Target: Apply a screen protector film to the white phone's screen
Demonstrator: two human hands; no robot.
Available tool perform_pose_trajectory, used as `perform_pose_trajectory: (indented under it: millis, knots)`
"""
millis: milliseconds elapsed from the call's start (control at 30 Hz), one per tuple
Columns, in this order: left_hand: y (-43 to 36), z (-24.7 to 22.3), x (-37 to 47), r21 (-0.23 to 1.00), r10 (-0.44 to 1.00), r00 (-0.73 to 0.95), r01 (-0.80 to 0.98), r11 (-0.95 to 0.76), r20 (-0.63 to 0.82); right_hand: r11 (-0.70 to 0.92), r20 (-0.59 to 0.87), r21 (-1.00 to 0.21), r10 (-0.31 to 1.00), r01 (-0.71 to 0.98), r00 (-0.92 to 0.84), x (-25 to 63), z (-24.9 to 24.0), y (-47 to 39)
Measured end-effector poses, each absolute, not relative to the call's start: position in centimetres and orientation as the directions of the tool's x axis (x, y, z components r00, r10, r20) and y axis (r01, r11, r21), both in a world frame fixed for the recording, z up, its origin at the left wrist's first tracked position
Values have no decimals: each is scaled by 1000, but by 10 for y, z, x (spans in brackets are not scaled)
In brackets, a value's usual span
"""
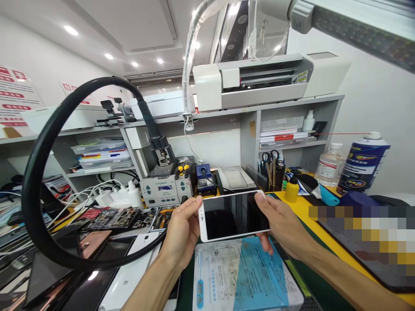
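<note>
Phone (235,218) held sideways over the box (223,280), my fingers (193,206) gripping both ends; shifting it calls for level, matched support.

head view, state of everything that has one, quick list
phone: held up, screen dark
left hand: closed on one end of the phone
right hand: closed on the other end
box: lying flat, closed, surface marked
yellow bottle: upright, black cap on
spray can: red straw fitted
circuit boards: exposed
ceiling light: on
black hose: bent in a wide loop
</note>
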State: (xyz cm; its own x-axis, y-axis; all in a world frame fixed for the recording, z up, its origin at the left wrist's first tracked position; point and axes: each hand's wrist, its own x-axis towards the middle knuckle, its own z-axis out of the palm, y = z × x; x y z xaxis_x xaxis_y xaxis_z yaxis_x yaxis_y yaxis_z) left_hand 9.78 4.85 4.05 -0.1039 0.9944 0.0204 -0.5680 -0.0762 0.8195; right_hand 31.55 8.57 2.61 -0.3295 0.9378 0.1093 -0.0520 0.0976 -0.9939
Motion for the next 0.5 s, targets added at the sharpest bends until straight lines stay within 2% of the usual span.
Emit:
perform_pose_trajectory:
  millis: [167,500]
  knots:
    - [47,41,99,806,995,-78,-584,-97,63,135,151,-988,936,-71,-317,317,27,84]
    - [46,41,98,786,993,-64,-608,-116,98,144,143,-989,929,-24,-342,321,28,84]
